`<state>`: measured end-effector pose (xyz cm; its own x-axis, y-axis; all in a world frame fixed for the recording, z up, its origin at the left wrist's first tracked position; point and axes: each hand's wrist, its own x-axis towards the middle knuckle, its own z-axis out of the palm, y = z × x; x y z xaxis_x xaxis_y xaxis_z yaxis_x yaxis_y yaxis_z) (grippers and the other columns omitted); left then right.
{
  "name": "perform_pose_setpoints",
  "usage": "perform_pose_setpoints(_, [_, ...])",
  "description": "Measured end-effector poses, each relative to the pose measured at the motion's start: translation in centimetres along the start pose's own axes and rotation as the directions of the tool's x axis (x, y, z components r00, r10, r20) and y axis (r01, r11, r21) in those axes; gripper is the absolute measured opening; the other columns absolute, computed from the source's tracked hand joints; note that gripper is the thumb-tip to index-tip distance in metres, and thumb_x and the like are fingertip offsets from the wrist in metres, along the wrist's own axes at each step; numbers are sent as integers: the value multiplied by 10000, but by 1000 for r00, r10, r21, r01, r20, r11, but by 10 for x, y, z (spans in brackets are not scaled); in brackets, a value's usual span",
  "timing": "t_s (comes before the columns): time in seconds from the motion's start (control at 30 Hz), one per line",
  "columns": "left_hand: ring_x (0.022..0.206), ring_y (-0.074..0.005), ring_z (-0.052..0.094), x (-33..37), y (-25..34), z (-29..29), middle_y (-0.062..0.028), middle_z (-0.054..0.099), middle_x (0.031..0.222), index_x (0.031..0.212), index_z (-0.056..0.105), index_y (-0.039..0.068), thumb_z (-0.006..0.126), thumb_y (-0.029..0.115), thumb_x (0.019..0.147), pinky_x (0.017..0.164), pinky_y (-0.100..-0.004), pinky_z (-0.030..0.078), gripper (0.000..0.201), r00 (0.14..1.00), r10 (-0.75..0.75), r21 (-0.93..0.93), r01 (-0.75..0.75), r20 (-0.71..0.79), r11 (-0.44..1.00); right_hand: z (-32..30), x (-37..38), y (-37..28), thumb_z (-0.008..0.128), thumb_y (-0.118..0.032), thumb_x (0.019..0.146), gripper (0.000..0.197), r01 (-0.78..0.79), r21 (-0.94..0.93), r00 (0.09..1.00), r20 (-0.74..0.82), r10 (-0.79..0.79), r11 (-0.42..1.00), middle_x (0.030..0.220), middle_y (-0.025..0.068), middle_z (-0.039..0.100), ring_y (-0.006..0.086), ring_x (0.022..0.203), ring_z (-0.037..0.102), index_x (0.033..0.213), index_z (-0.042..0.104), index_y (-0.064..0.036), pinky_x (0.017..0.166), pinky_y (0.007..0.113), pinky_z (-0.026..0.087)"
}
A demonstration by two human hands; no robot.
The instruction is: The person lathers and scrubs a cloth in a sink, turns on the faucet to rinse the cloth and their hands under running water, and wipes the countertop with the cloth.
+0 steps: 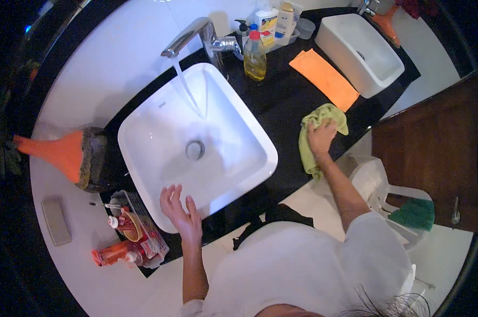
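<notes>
My left hand (182, 214) hovers at the front left rim of a white square basin (260, 140), fingers apart and nothing in them. On the black countertop to the right, my right hand (322, 138) grips a crumpled yellow-green cloth (334, 114). Water runs in a thin stream from the chrome faucet (189, 36) into the basin. A round metal drain (195, 150) sits in the basin's middle. Just beyond the green cloth lies a folded orange cloth (326, 79).
Behind the basin's right side stand a soap bottle (255, 59) with yellow liquid and several toiletry bottles (267, 27). A smaller white basin (384, 71) is at the far right. At the left are an orange-necked vase (64, 155) and a wire basket (144, 224) of small items.
</notes>
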<state>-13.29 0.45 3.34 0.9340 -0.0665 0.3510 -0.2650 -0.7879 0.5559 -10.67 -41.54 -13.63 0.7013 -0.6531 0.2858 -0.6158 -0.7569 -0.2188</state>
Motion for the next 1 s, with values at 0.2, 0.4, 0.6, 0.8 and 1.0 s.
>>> perform_pose_setpoints(0.2, [1213, -326, 307, -3, -5, 19, -172, 415, 1222, 1138, 472, -5, 501, 112, 836, 1022, -442, 207, 325, 997, -81, 150, 82, -11, 985, 11, 25, -141, 473, -405, 805, 574, 541, 156, 815, 143, -561, 826, 1261, 244, 367, 346, 1224, 293, 1208, 435, 2, 1019, 540, 137])
perform_pose_setpoints(0.4, [1193, -328, 343, -1, -6, 25, -154, 448, 1157, 1120, 475, 3, 519, 175, 823, 1019, -523, 145, 346, 997, -78, 312, 74, 1, 947, 50, 76, -199, 541, -296, 777, 488, 653, 279, 720, 61, -692, 704, 1123, 202, 451, 331, 1149, 374, 1173, 456, -22, 1007, 487, 213])
perform_pose_setpoints(0.6, [1182, -320, 361, -2, -5, 30, -152, 458, 1149, 1114, 481, -1, 529, 162, 811, 1018, -516, 155, 347, 995, -84, 322, 99, -58, 942, 60, 111, -241, 544, -225, 732, 401, 606, 340, 749, 61, -659, 719, 983, 168, 493, 330, 1004, 440, 1084, 500, -37, 864, 451, 344])
perform_pose_setpoints(0.8, [1159, -323, 392, -4, -7, 29, -153, 501, 1127, 1110, 494, 20, 527, 174, 820, 1011, -494, 185, 329, 996, -68, 379, 86, -60, 921, 60, 91, -214, 512, -125, 736, 377, 639, 384, 722, 0, -692, 667, 944, 205, 487, 355, 776, 545, 1113, 502, -119, 664, 445, 463])
perform_pose_setpoints(1.0, [1146, -314, 417, -5, -8, 26, -145, 510, 1115, 1111, 491, 16, 534, 148, 809, 1010, -506, 180, 332, 996, -86, 391, 92, -32, 916, -24, 95, -172, 581, -14, 648, 503, 525, 544, 815, -100, -571, 654, 958, 186, 450, 361, 870, 502, 1129, 511, -143, 721, 408, 457])
